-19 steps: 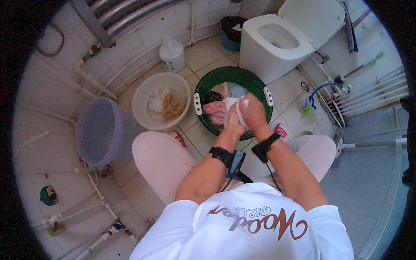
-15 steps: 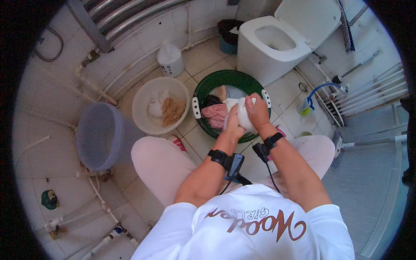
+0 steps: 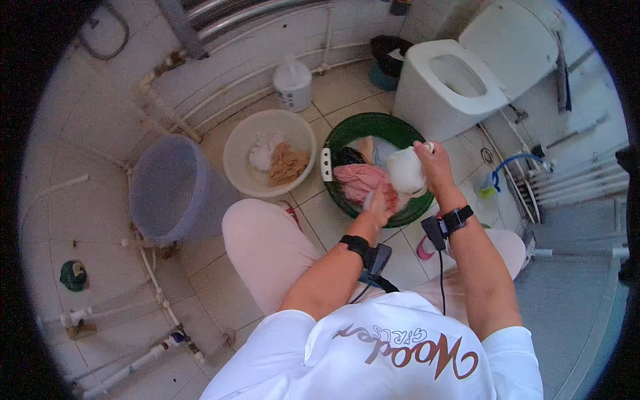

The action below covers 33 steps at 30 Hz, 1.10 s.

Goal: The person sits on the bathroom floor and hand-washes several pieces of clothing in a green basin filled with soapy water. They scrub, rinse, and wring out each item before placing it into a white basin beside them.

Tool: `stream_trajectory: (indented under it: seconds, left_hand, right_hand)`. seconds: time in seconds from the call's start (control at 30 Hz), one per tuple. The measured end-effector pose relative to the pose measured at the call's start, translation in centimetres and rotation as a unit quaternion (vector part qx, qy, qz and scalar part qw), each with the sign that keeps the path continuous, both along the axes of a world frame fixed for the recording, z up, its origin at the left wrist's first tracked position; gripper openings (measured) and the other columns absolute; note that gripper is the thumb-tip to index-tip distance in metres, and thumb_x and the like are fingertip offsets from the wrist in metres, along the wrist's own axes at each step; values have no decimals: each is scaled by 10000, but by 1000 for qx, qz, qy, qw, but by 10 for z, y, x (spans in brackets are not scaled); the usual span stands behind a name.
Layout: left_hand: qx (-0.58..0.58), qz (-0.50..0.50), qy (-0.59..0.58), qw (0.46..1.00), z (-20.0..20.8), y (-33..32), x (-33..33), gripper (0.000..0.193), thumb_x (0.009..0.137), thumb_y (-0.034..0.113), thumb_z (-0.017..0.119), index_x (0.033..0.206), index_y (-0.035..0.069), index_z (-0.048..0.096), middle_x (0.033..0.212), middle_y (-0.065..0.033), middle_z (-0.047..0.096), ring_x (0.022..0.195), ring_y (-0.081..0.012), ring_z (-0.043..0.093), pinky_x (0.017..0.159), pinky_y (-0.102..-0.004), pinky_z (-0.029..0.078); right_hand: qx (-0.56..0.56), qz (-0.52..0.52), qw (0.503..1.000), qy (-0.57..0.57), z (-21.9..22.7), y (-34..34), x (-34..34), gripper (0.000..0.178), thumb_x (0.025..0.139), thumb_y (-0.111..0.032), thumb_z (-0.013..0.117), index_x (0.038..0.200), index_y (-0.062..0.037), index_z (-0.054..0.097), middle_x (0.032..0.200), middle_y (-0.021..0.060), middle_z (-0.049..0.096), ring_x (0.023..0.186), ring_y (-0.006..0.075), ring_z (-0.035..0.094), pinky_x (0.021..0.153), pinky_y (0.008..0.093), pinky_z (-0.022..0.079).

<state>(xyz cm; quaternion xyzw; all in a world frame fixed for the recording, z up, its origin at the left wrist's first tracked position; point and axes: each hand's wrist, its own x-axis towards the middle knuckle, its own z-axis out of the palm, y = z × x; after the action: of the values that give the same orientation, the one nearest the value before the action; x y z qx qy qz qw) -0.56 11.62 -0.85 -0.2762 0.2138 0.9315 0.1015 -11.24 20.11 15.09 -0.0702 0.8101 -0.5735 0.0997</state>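
My right hand [image 3: 435, 163] grips a bunched, bulging white cloth [image 3: 405, 171] over the right part of a green tub [image 3: 347, 125]. Below it, my left hand [image 3: 380, 205] is at the near side of the tub, beside a pink cloth [image 3: 361, 179]. Its fingers are smeared by motion, so their grip is unclear. Behind the pink cloth lie a dark cloth [image 3: 349, 157] and a beige one [image 3: 367, 148], with some water showing next to them.
Left of the tub stands a pale basin [image 3: 235, 157] holding white and tan cloths. Farther left is a translucent bluish bucket [image 3: 165, 190]. A white lidded bucket [image 3: 293, 90] and a dark-lined bin [image 3: 385, 77] stand behind. The toilet [image 3: 427, 93] is at the back right.
My left hand has come away from the white cloth and moved down toward the pink one. My right hand keeps the white cloth, now raised and rounder. The whole view has shifted.
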Motion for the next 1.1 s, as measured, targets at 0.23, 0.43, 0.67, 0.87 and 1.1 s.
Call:
stream_trajectory:
  seconds: [0.23,0.43,0.67,0.87,1.1]
  left_hand:
    - [13,98,-3,995,-9,-8,1,533,932,615,413,1079,134,588,939,-15,604,847,-173,573,690,-333,481]
    - [155,304,-27,939,63,-48,8,798,802,811,387,1153,115,557,1078,-82,593,1033,-292,573,919,-439,470]
    - [119,258,201,938,116,-72,11,696,879,660,473,1273,87,505,1216,-113,568,1120,-296,544,977,-455,440]
    - [65,170,290,940,119,-57,15,460,885,283,598,1250,26,490,1150,-120,608,1071,-307,587,957,-451,470]
    - [55,172,181,967,96,-54,-2,198,813,169,645,961,55,578,846,-110,627,804,-272,624,806,-431,525]
  right_hand:
    - [-3,125,987,100,8,-95,-1,239,869,-263,665,857,-44,570,742,-1,552,660,93,497,579,282,428]
    - [31,134,910,391,39,-131,19,217,841,-207,675,848,-30,549,844,101,537,783,232,525,695,335,437]
    - [33,225,898,376,16,-70,59,196,858,-193,646,893,-25,552,887,167,532,812,338,532,734,398,442]
    - [-196,126,958,-169,-27,-19,82,270,947,-290,561,1060,-45,580,994,85,658,773,197,623,688,317,489]
    - [-133,-18,990,-40,-12,-2,92,480,883,-257,636,1272,-34,464,1324,193,484,1171,291,516,900,369,464]
